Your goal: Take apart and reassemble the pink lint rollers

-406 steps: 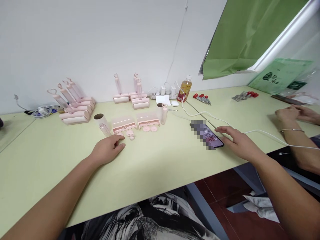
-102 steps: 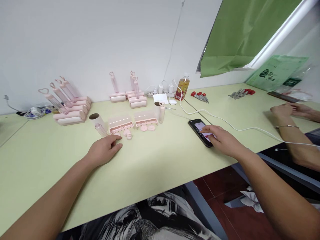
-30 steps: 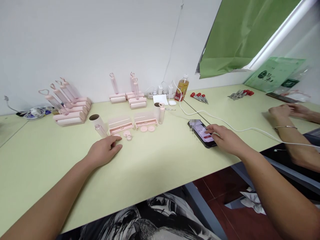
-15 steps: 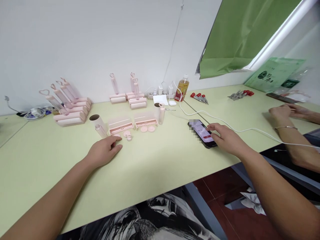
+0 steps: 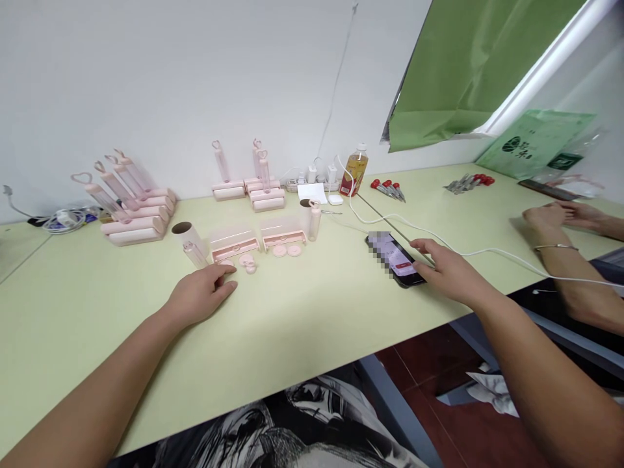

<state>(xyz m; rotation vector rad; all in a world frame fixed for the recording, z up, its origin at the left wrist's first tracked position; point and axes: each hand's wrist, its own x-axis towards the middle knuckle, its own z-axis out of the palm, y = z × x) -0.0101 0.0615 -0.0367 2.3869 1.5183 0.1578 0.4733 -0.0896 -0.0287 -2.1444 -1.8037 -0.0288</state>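
My left hand (image 5: 201, 296) rests palm down on the pale green table (image 5: 302, 312), fingers loosely spread and holding nothing, just in front of small pink round caps (image 5: 246, 262) and a clear tube (image 5: 194, 253). My right hand (image 5: 446, 272) lies with its fingers extended at the right edge of a black smartphone (image 5: 396, 259) whose screen is lit. The phone lies flat on the table with a white cable (image 5: 487, 252) leading off to the right.
Pink lint rollers stand stacked at back left (image 5: 134, 211) and back centre (image 5: 253, 188), with clear pink covers (image 5: 233, 242) in front. A bottle of yellow drink (image 5: 355, 170), a power strip (image 5: 316, 182), red-handled tools (image 5: 387, 188) and another person's hands (image 5: 565, 218) are to the right.
My right hand has slid slightly to the right, off the phone's screen towards its edge. My left hand has stayed put.
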